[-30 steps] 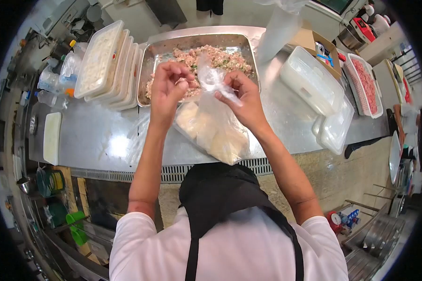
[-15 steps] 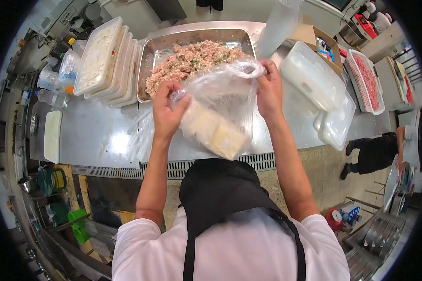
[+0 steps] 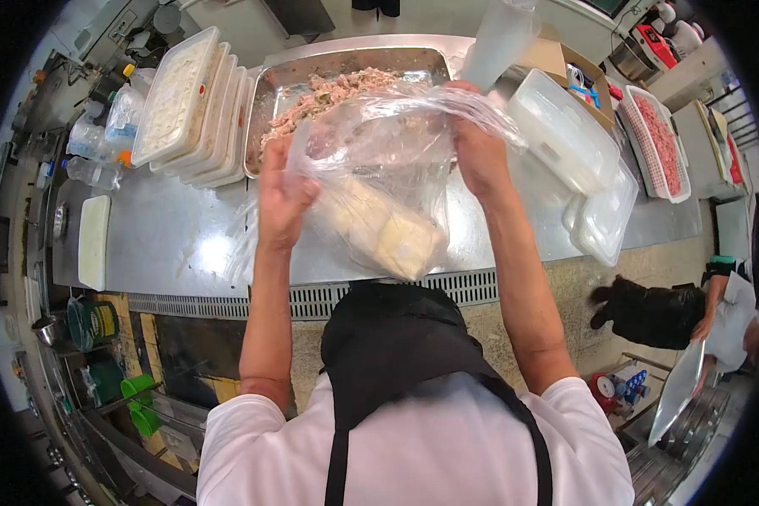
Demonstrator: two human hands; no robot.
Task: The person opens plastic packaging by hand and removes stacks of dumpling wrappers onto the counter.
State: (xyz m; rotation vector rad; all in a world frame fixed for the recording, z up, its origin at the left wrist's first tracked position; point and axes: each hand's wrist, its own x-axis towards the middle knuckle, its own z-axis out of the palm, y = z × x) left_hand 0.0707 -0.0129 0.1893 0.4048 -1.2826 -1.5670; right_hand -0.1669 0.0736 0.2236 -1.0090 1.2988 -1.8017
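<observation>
Both hands hold a clear plastic bag (image 3: 371,152) by its mouth, which is spread wide. My left hand (image 3: 284,198) is closed on the bag's left edge. My right hand (image 3: 479,152) grips the gathered right edge, its fingertips partly covered by plastic. Pale yellowish blocks or stacked sheets (image 3: 405,240) lie in the bag's lower part, close to the table's front edge. Behind the bag is a steel tray (image 3: 257,101) of minced meat with green bits (image 3: 329,94), partly hidden by the plastic.
Stacked lidded containers (image 3: 177,101) and bottles (image 3: 93,173) stand left on the steel table (image 3: 169,236), with a white board (image 3: 94,243). Right are plastic containers (image 3: 565,131), a cardboard box (image 3: 603,93) and a meat basket (image 3: 659,148). Another person (image 3: 658,312) holds a tray at far right.
The knotted or bunched bag mouth has been opened out. My hands have moved apart, the right one outward with the bag's edge. The other person has come further into view at right.
</observation>
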